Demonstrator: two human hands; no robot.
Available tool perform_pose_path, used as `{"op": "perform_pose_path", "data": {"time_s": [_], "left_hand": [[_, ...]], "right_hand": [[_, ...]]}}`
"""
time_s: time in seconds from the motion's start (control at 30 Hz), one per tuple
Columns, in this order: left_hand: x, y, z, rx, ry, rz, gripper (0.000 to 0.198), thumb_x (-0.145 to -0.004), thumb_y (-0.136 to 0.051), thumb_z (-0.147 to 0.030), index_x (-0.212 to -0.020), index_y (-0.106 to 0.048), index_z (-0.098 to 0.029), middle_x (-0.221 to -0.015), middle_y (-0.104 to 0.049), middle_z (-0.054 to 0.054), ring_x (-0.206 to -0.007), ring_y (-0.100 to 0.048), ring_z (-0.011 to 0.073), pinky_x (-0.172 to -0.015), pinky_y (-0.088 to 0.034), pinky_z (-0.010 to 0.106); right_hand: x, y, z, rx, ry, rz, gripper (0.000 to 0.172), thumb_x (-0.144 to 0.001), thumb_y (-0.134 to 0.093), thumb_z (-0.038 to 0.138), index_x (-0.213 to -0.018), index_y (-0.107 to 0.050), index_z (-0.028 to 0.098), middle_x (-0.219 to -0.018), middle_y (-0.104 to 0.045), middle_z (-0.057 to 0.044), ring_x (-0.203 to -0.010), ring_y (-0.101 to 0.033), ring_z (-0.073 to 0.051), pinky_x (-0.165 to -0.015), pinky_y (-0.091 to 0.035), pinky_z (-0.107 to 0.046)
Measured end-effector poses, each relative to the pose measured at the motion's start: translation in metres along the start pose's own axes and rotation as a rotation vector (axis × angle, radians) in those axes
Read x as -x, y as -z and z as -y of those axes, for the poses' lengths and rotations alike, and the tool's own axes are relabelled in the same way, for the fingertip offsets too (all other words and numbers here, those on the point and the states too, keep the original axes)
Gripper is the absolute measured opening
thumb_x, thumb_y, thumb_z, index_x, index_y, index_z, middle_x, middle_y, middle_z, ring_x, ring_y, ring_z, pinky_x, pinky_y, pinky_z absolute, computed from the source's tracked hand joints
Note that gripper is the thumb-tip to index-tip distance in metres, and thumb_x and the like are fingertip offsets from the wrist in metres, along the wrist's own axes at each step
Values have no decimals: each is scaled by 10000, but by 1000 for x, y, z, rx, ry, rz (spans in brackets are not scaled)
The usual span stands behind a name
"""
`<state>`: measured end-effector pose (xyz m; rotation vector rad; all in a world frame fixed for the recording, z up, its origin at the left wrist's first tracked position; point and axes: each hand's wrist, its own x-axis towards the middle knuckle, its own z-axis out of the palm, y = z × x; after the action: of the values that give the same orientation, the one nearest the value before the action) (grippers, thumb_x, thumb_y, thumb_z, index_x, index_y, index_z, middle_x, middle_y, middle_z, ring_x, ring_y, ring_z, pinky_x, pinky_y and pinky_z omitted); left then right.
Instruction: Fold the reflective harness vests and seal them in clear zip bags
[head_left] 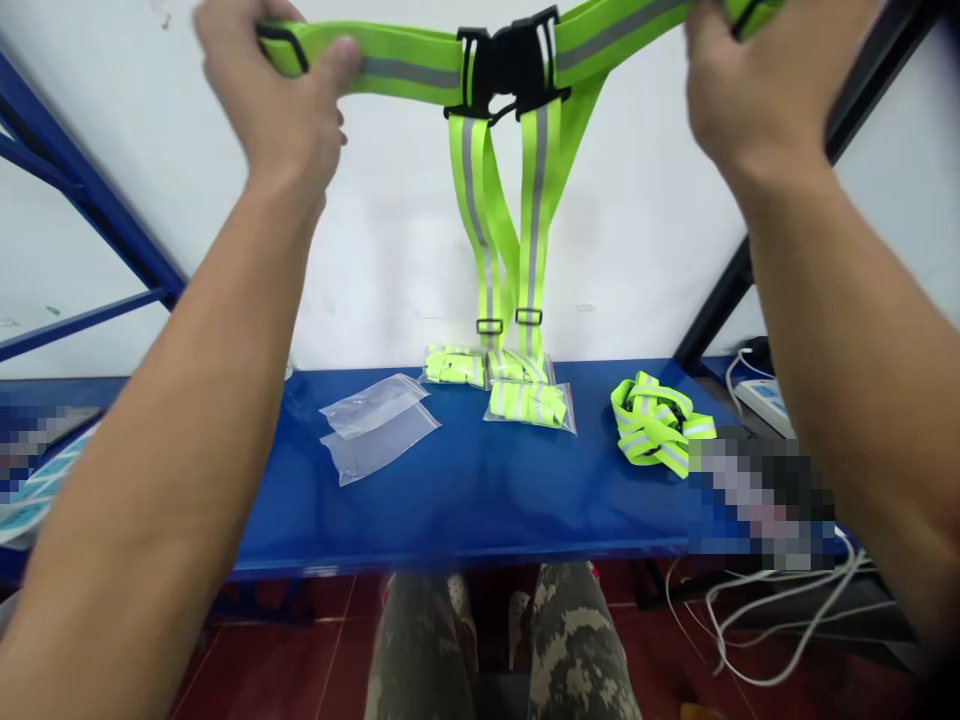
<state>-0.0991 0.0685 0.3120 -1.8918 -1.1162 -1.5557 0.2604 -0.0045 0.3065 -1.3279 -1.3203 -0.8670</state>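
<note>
A neon-green reflective belt (409,75) with grey stripes stretches between my two raised hands at the top of the view. My left hand (277,90) is closed round its left part, the thumb lying along the band. On the other side my right hand (750,90) grips the belt near the upper right edge. Midway along it, a black plastic buckle (514,62) is fastened. Shoulder straps (536,200) with black slide adjusters hang from beside the buckle, their lower ends in front of bagged belts (529,403) on the table.
On the blue table (480,500) lie two clear zip bags (379,450) at left and a loose bundled green belt (652,425) at right. White cables (787,640) trail below right. Blue frame bars (82,190) and a white wall stand behind.
</note>
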Motion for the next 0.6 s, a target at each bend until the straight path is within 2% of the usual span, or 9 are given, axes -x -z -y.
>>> {"op": "perform_pose_path", "data": {"time_s": [0.07, 0.13, 0.2, 0.27, 0.33, 0.43, 0.47, 0.53, 0.6], "left_hand": [[50, 31, -15, 32, 41, -174, 452, -790, -708, -463, -1002, -610, -75, -936, -572, -16, -790, -655, 105, -637, -501, 237], [122, 55, -25, 94, 67, -74, 335, -681, -827, -382, -798, -635, -133, -719, -560, -45, -698, -591, 98, -663, -474, 244], [203, 66, -28, 194, 113, 227, 260, -716, -788, -348, -748, -597, -176, -754, -605, -15, -668, -551, 114, -621, -454, 251], [277, 67, -22, 219, 126, 473, 163, -766, -679, -229, -710, -529, -197, -774, -600, 11, -709, -544, 146, -647, -444, 277], [328, 64, -12, 229, 149, 721, 120, -777, -549, -119, -719, -487, -204, -827, -589, 22, -767, -552, 160, -699, -446, 290], [354, 65, -3, 233, 224, 1039, 84, -794, -599, -215, -803, -516, -204, -844, -589, 21, -777, -558, 175, -716, -459, 307], [351, 67, -4, 254, 254, 1139, 201, -786, -662, -308, -918, -554, -202, -875, -611, 23, -800, -578, 185, -730, -475, 314], [339, 69, -12, 289, 280, 1298, 661, -720, -750, -514, -1252, -513, -201, -1028, -660, 58, -919, -626, 224, -806, -507, 345], [327, 64, -29, 256, 223, 1346, 954, -700, -714, -666, -1462, -365, -211, -1278, -616, 136, -1143, -600, 292, -952, -485, 414]], "right_hand": [[52, 16, -9, 22, 112, -78, 473, -930, -425, 604, -750, -504, 174, -937, -613, -81, -936, -574, -181, -788, -324, -401], [126, 30, -18, -21, 178, -22, 363, -914, -570, 483, -708, -463, 204, -688, -554, -25, -659, -516, -133, -637, -337, -329], [209, 41, -26, -96, 240, 163, 288, -897, -609, 376, -712, -464, 209, -668, -580, -26, -578, -491, -132, -556, -341, -293], [285, 49, -32, -102, 369, 401, 190, -909, -574, 296, -761, -497, 204, -824, -669, -69, -666, -566, -164, -591, -393, -296], [342, 56, -40, -85, 441, 566, 132, -917, -558, 256, -802, -528, 200, -908, -688, -83, -759, -605, -193, -628, -430, -300], [380, 64, -49, -87, 396, 686, 83, -912, -544, 219, -837, -561, 189, -926, -683, -98, -860, -629, -231, -717, -485, -327], [381, 66, -51, -98, 377, 740, 70, -900, -546, 212, -840, -568, 185, -955, -682, -108, -894, -633, -244, -748, -498, -342], [375, 69, -48, -125, 347, 863, 73, -853, -577, 218, -903, -600, 169, -1081, -674, -137, -992, -629, -278, -834, -513, -388], [362, 70, -38, -156, 331, 958, 341, -797, -617, 244, -1121, -614, 139, -1281, -613, -164, -1158, -580, -324, -965, -485, -455]]}}
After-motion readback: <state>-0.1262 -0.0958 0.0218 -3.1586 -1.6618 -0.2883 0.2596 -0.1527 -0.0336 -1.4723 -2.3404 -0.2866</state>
